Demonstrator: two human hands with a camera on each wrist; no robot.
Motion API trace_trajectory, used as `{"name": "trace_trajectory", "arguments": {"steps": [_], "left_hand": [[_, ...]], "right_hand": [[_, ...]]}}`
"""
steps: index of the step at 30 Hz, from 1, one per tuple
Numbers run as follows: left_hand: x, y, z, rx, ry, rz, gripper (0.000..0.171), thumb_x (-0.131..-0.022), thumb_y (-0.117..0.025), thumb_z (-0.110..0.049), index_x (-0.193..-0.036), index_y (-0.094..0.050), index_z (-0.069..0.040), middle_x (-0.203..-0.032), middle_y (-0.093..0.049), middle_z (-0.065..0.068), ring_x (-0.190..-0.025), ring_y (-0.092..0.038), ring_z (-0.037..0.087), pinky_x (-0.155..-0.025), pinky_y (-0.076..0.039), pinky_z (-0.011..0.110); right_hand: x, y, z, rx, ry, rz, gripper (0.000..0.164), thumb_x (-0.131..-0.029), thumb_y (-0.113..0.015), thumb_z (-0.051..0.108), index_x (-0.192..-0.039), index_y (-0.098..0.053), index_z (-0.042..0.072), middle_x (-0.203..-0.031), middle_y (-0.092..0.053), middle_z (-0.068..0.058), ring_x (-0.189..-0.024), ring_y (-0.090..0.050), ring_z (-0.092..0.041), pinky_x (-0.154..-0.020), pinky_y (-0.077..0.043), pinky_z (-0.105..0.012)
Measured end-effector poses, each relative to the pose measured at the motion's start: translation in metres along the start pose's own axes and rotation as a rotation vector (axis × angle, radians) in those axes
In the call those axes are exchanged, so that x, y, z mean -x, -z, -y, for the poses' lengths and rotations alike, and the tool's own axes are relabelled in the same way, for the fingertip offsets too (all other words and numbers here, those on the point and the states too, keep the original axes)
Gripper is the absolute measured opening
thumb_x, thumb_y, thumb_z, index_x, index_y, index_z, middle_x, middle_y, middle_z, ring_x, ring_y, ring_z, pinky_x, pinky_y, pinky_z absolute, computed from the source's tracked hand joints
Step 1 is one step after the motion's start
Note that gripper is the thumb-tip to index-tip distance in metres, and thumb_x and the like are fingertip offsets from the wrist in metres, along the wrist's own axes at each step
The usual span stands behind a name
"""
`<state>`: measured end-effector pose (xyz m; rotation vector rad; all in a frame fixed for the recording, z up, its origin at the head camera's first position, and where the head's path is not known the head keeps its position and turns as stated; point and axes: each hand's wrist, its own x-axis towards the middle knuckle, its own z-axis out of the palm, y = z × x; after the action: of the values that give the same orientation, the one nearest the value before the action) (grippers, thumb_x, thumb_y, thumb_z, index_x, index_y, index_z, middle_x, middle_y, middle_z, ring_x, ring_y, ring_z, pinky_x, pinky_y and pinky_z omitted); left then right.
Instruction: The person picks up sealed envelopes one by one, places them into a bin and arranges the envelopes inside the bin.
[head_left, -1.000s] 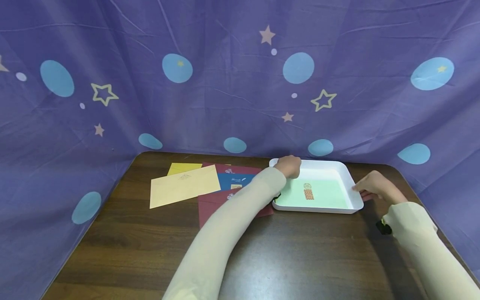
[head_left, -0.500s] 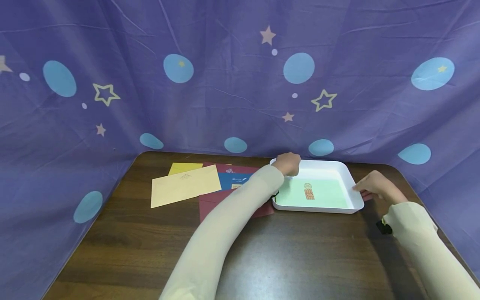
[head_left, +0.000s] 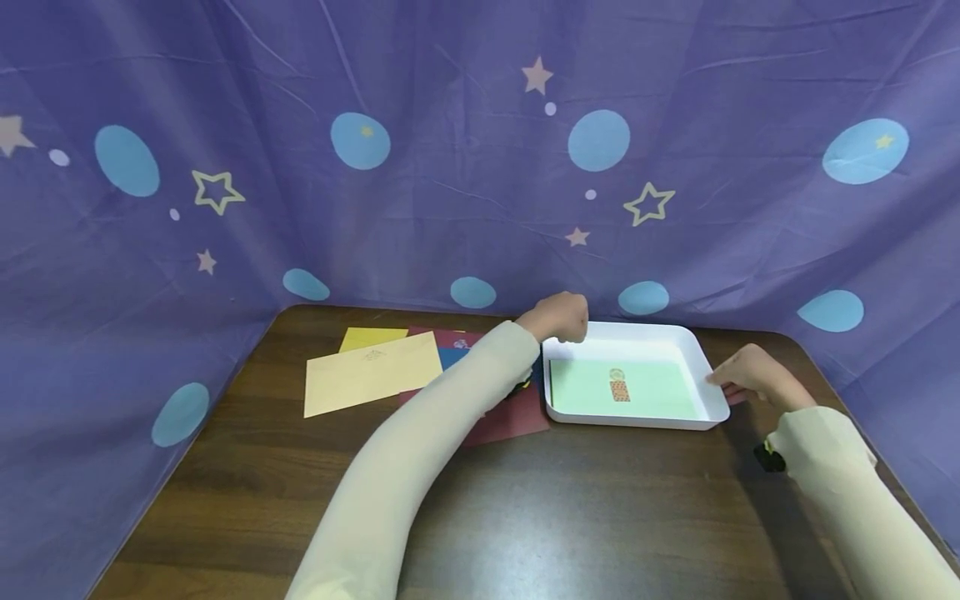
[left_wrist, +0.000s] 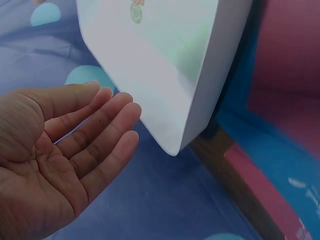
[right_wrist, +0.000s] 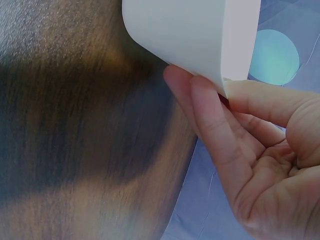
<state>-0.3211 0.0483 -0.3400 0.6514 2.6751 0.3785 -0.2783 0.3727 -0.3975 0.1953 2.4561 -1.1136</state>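
Head view showed one white tray [head_left: 637,422] on a table [head_left: 600,500], one green envelope [head_left: 660,387] inside, one cream envelope [head_left: 375,375] and one yellow envelope [head_left: 371,337] leftward. Left wrist view alone revealed the palm of the left hand [left_wrist: 65,155], fingers relaxed beside a tray corner. Right wrist view alone showed the right hand [right_wrist: 255,155] pinching the tray's edge.

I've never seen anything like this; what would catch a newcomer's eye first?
Probably the purple backdrop, with blue ovals and stars, behind the dark table. Next comes the white tray at the table's far right, with mint-green paper inside, the right hand pinching its right rim and the left hand near its far left corner. Left of it lie overlapping colored papers.
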Motion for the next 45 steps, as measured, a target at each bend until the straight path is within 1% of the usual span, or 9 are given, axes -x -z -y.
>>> {"name": "trace_trajectory", "arguments": {"steps": [6, 11, 13, 16, 19, 23, 28, 33, 45], "left_hand": [[0.027, 0.014, 0.019, 0.046, -0.102, -0.062, 0.048, -0.090, -0.049, 0.004, -0.051, -0.030, -0.017, -0.054, -0.019, -0.003, -0.054, -0.013, 0.013, -0.056, -0.015, 0.028], [0.047, 0.023, 0.033, 0.056, -0.140, -0.097, 0.050, -0.095, -0.055, -0.002, -0.052, -0.036, -0.017, -0.056, -0.019, -0.003, -0.055, -0.012, 0.012, -0.057, -0.017, 0.027], [0.055, 0.026, 0.037, 0.045, -0.146, -0.115, 0.046, -0.096, -0.058, -0.004, -0.053, -0.046, -0.018, -0.055, -0.028, -0.005, -0.053, -0.017, 0.011, -0.055, -0.021, 0.025], [0.067, 0.030, 0.043, 0.018, -0.144, -0.137, 0.033, -0.095, -0.065, -0.009, -0.062, -0.065, -0.015, -0.061, -0.050, -0.005, -0.055, -0.033, 0.010, -0.057, -0.032, 0.024], [0.079, 0.033, 0.048, -0.015, -0.130, -0.150, 0.013, -0.094, -0.071, -0.013, -0.084, -0.080, -0.013, -0.086, -0.073, -0.002, -0.072, -0.056, 0.010, -0.069, -0.049, 0.025], [0.092, 0.034, 0.055, -0.055, -0.102, -0.123, 0.011, -0.093, -0.074, -0.014, -0.100, -0.081, -0.009, -0.105, -0.077, 0.004, -0.095, -0.069, 0.018, -0.084, -0.058, 0.031], [0.104, 0.030, 0.065, -0.101, -0.058, -0.092, 0.011, -0.092, -0.076, -0.017, -0.100, -0.080, -0.011, -0.104, -0.077, 0.003, -0.093, -0.070, 0.019, -0.083, -0.058, 0.033], [0.114, 0.023, 0.078, -0.095, -0.025, -0.093, 0.006, -0.089, -0.079, -0.017, -0.093, -0.079, -0.013, -0.099, -0.075, 0.000, -0.088, -0.067, 0.016, -0.079, -0.057, 0.035], [0.125, 0.005, 0.098, -0.065, 0.052, -0.030, 0.006, -0.084, -0.083, -0.012, -0.086, -0.078, -0.010, -0.086, -0.072, -0.002, -0.072, -0.057, 0.014, -0.066, -0.051, 0.031]], "right_hand": [[0.001, 0.001, 0.000, 0.008, 0.012, -0.002, 0.030, -0.089, -0.070, 0.001, -0.106, -0.065, -0.023, -0.070, -0.069, -0.002, -0.064, -0.068, -0.015, -0.065, -0.063, -0.035], [0.003, 0.002, 0.001, 0.003, 0.005, -0.004, 0.031, -0.090, -0.070, 0.002, -0.107, -0.065, -0.024, -0.070, -0.069, -0.002, -0.065, -0.068, -0.015, -0.066, -0.063, -0.035], [0.004, 0.003, 0.001, 0.000, -0.005, -0.005, 0.030, -0.090, -0.070, 0.002, -0.106, -0.065, -0.023, -0.069, -0.069, -0.002, -0.065, -0.068, -0.015, -0.066, -0.063, -0.036], [0.004, 0.004, 0.001, 0.000, -0.013, -0.006, 0.031, -0.090, -0.071, 0.002, -0.107, -0.065, -0.023, -0.070, -0.068, -0.001, -0.065, -0.068, -0.015, -0.067, -0.063, -0.037], [0.003, 0.005, 0.000, 0.004, -0.011, -0.002, 0.032, -0.090, -0.071, 0.002, -0.108, -0.064, -0.023, -0.071, -0.068, -0.001, -0.067, -0.068, -0.015, -0.068, -0.063, -0.037], [0.001, 0.005, -0.002, 0.002, -0.010, -0.002, 0.029, -0.090, -0.071, 0.002, -0.105, -0.065, -0.022, -0.072, -0.068, -0.001, -0.067, -0.068, -0.016, -0.067, -0.063, -0.037], [0.000, 0.004, -0.004, -0.003, -0.003, 0.005, 0.028, -0.089, -0.071, 0.002, -0.104, -0.066, -0.022, -0.072, -0.069, 0.000, -0.067, -0.068, -0.015, -0.066, -0.063, -0.036], [0.002, 0.003, -0.002, -0.001, 0.003, 0.013, 0.030, -0.090, -0.071, 0.001, -0.106, -0.064, -0.023, -0.072, -0.069, 0.000, -0.067, -0.068, -0.015, -0.067, -0.063, -0.036], [0.000, 0.001, 0.000, 0.053, 0.014, 0.014, 0.029, -0.090, -0.069, 0.002, -0.106, -0.064, -0.022, -0.076, -0.068, -0.002, -0.070, -0.070, -0.017, -0.070, -0.063, -0.039]]}}
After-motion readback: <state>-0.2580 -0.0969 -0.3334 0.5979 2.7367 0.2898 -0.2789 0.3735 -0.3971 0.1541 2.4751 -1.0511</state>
